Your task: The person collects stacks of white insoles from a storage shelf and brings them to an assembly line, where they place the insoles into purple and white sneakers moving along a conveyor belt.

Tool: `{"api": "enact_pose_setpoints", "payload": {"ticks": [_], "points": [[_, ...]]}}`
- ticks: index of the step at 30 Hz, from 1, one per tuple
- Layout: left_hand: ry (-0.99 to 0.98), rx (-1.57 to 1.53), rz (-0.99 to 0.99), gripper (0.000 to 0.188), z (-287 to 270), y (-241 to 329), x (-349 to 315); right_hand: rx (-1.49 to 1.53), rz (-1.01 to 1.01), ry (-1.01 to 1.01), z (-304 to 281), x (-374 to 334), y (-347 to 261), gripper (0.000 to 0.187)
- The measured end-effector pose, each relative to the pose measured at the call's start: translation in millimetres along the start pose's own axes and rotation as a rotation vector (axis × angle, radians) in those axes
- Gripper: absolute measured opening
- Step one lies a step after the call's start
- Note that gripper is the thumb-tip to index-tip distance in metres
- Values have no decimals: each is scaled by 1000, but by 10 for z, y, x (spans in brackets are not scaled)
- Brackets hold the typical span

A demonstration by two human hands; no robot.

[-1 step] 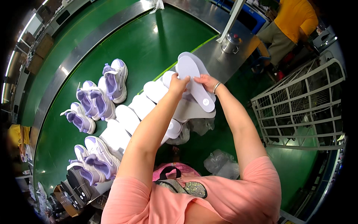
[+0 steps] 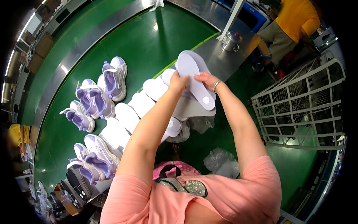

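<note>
A pale lilac insole [image 2: 188,64] with a small round white mark at its heel is pinched between my two hands. My left hand [image 2: 178,81] closes on its left edge, thumb on top. My right hand [image 2: 207,80], with a bracelet at the wrist, grips the opposite edge; the fingers underneath are hidden. More pale insoles lie beneath it, spread over a row of white insoles [image 2: 154,89] along the table's edge. Just left of that row, white and lilac sneakers [image 2: 115,79] stand on the green belt, and my left forearm crosses over part of the row.
A lidded steel pot [image 2: 231,42] stands on the metal ledge ahead. At the right is a white wire rack [image 2: 298,108]. Dark insoles [image 2: 79,186] sit by a cardboard box at lower left. Plastic bags [image 2: 220,162] lie below; a person in orange [image 2: 296,18] is at far right.
</note>
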State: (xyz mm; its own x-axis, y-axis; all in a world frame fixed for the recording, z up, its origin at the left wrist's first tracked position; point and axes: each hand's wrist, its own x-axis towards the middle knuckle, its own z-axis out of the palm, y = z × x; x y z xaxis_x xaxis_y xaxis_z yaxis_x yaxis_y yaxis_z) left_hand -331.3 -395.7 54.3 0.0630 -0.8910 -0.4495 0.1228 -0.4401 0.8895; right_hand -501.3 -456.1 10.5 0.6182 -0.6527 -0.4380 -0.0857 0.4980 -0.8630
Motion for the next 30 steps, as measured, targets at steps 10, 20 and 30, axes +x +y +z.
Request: {"api": "enact_pose_setpoints", "payload": {"ticks": [10,20,30], "points": [[149,-990,-33,30,-656,172,-273,5,92,190,1,50,-147,28],[194,-283,-27,24,-695,-1,-234,-1123,89,485,144,228,-332,17],[401,570,73,50,-262,117,289,-1393,-127,606,-8,-49,-215,34]]}}
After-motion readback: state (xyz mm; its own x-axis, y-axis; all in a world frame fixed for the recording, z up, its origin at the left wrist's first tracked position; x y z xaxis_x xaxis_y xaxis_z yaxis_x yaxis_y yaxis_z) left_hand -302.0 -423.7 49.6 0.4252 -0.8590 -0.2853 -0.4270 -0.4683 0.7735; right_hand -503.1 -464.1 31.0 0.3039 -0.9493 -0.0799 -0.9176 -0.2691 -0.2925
